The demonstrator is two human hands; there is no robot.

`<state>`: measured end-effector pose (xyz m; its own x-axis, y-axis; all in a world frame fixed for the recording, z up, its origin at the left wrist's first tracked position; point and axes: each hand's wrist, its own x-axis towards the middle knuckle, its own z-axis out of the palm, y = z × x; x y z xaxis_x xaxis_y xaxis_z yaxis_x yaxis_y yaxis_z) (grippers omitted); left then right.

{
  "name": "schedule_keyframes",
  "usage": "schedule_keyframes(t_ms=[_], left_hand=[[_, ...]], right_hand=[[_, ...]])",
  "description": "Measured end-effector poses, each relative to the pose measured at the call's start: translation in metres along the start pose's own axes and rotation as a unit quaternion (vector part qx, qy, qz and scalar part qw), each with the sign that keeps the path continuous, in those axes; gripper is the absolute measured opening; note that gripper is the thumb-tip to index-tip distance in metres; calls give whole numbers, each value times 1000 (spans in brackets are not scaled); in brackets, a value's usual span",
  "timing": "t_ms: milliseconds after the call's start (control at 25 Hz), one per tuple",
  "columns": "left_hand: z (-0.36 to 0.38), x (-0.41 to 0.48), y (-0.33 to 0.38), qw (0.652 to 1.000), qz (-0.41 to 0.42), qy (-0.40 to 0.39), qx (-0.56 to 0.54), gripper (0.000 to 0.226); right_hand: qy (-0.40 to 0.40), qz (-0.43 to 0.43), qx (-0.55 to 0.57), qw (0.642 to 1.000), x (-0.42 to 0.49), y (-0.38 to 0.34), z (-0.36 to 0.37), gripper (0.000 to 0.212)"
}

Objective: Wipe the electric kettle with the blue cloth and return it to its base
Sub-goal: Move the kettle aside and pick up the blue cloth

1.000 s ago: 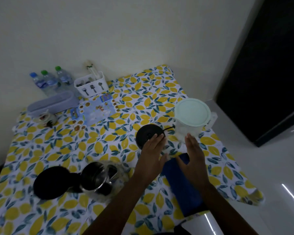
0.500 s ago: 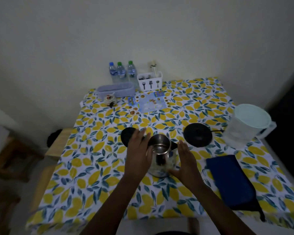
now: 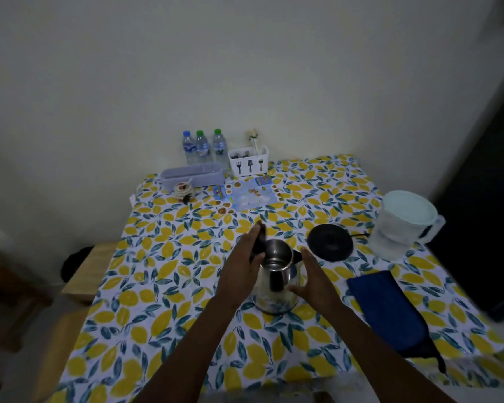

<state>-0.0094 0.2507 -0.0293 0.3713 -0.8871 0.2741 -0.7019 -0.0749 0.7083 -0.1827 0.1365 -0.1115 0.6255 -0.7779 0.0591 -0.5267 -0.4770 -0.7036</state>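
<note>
The steel electric kettle point(image 3: 280, 301) stands in the middle of the lemon-print table point(image 3: 157, 286), its mouth uncovered. Its black lid point(image 3: 261, 239) is tipped up at the far left of the rim. My left hand point(image 3: 242, 266) lies against the kettle's left side with its fingers on the lid. My right hand point(image 3: 312, 277) cups the kettle's right side. The round black base point(image 3: 330, 241) sits just behind and to the right, its cord trailing right. The folded blue cloth point(image 3: 387, 309) lies on the table at the right, touched by neither hand.
A clear pitcher with a pale lid point(image 3: 405, 225) stands at the right edge beside the base. Three water bottles point(image 3: 202, 145), a white cutlery caddy point(image 3: 248, 162), a grey tray point(image 3: 192, 175) and a blue placemat point(image 3: 248, 194) line the far side. A wooden bench point(image 3: 85, 274) sits left.
A second ago both hands were on the blue cloth; they have moved left to the kettle. The lid, lying back flat half a second ago, now stands raised under my left fingers.
</note>
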Motion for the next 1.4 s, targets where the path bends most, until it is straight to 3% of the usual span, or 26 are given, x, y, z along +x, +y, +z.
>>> schedule_keyframes(t_ms=[160,240,480,920,1080,1240,1400], left_hand=[[30,19,0,984,70,-130,103,51],[41,23,-4,972,90,-156,148,50],[50,39,-7,983,-17,-134,126,63],[53,46,0,969,-16,-164,184,60],[78,41,16,965,61,-154,201,52],[130,45,39,968,84,-168,168,51],[186,49,46,952,83,-242,170,52]], right_hand=[[7,13,27,1000,-1,-1,-1,98],[8,9,25,1000,-2,2,-1,96],[18,-2,21,1000,-1,5,2,95],[-1,-55,-8,998,-1,20,-7,95],[13,-64,-16,998,-8,43,-23,94],[27,-6,-80,996,-23,87,-51,91],[-30,136,-199,970,-39,146,-72,86]])
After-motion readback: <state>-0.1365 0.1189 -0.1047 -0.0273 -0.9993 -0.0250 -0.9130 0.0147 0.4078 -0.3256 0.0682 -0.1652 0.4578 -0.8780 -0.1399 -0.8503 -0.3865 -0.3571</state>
